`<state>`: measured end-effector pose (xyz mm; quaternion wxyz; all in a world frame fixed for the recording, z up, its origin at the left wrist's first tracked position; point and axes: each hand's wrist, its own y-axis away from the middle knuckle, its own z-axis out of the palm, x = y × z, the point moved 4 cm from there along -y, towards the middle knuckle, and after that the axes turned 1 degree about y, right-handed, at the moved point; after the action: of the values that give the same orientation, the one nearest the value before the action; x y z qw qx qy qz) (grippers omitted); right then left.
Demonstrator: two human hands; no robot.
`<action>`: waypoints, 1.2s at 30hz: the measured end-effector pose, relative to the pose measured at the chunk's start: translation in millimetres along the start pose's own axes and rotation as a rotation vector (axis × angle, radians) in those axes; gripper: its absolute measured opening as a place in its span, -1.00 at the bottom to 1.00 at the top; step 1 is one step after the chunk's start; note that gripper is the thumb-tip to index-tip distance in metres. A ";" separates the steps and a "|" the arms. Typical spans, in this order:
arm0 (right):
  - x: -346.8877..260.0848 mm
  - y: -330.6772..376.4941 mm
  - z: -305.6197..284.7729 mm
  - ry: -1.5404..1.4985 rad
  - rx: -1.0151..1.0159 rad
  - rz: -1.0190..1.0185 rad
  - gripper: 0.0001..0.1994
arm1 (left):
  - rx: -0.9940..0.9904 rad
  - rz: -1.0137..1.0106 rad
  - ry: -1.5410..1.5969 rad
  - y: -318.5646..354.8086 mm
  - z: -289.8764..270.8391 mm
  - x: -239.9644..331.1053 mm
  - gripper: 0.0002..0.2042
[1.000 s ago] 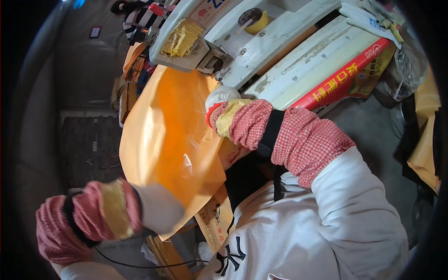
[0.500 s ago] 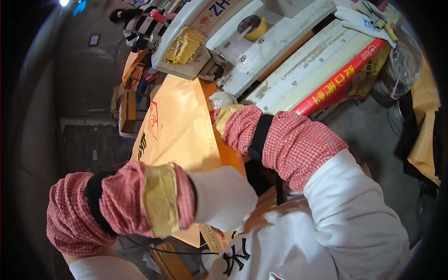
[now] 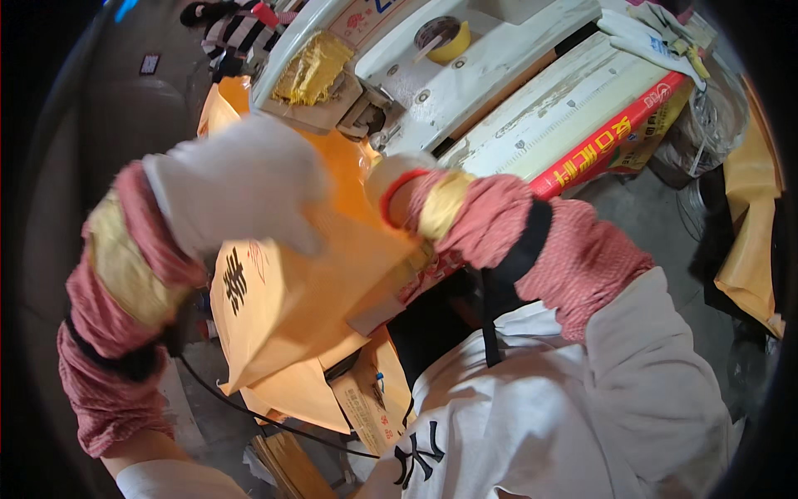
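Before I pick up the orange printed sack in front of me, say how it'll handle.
The orange printed sack would probably be floppy: its sheet bends and folds in several directions. It may feel light for its size, since its edges look thin.

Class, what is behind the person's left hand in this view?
Orange sheeting shows above, below and to the right of the white-gloved left hand. Whatever lies directly behind it is covered, so that part cannot be seen.
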<state>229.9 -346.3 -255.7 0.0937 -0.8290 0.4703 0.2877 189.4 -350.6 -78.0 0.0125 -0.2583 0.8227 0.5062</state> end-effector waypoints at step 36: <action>31.8 106.2 59.6 -1.405 -0.252 0.291 -0.58 | 0.688 -0.332 0.584 -57.6 152.3 107.1 -0.83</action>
<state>130.6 -401.3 -310.2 0.2383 -0.3824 0.3679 0.8134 85.1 -287.4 -230.1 -0.0535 -0.4985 0.8592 0.1021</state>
